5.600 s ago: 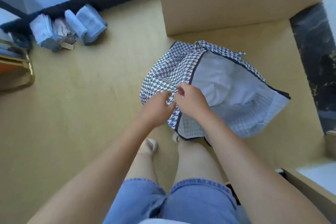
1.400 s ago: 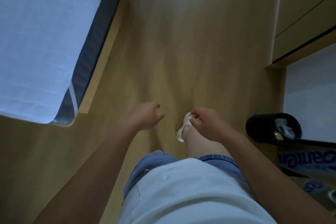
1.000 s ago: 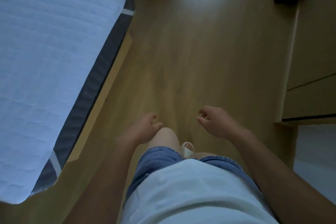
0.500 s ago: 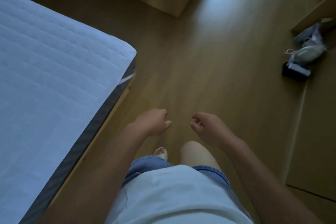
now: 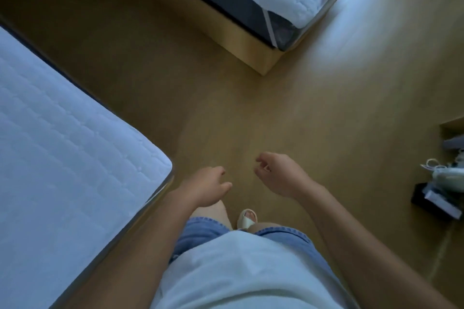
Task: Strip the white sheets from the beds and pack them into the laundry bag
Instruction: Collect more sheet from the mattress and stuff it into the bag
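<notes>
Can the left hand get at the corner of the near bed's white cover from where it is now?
Probably yes. The left hand hangs loosely open and holds nothing, just beside the rounded corner of the near bed's white cover, with only bare floor between them.

Left hand [image 5: 206, 189] and right hand [image 5: 278, 174] off the laundry bag, now empty
</notes>
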Demonstrator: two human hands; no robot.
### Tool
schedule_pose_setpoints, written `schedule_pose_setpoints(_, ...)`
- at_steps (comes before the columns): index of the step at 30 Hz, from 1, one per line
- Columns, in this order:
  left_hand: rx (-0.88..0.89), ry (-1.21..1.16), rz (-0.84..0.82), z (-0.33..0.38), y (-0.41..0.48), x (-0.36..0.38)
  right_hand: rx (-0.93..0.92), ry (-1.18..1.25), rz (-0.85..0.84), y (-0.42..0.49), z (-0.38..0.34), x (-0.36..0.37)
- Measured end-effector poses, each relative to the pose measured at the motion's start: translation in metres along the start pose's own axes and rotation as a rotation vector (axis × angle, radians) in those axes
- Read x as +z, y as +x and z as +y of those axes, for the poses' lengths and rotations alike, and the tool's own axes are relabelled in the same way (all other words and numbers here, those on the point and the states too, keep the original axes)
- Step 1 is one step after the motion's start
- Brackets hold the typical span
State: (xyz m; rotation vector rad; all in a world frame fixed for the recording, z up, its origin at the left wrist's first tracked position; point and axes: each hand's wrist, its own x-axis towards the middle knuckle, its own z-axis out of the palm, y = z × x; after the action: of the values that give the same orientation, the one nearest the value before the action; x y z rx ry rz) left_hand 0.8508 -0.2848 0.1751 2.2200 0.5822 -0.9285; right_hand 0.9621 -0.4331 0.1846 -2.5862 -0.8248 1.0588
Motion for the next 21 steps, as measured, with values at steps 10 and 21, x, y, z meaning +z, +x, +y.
schedule_pose_setpoints(10, -0.147, -0.130, 0.054, -0.042, 0.163, -0.228, -0.109, -0.106, -0.077, 0.275, -0.095, -0.135)
schedule_pose_setpoints(21, -0.096, -0.182, 0.118, -0.062, 0.333, -0.521, -0.163, -0.096, -0.119, 0.534, -0.205, -0.286)
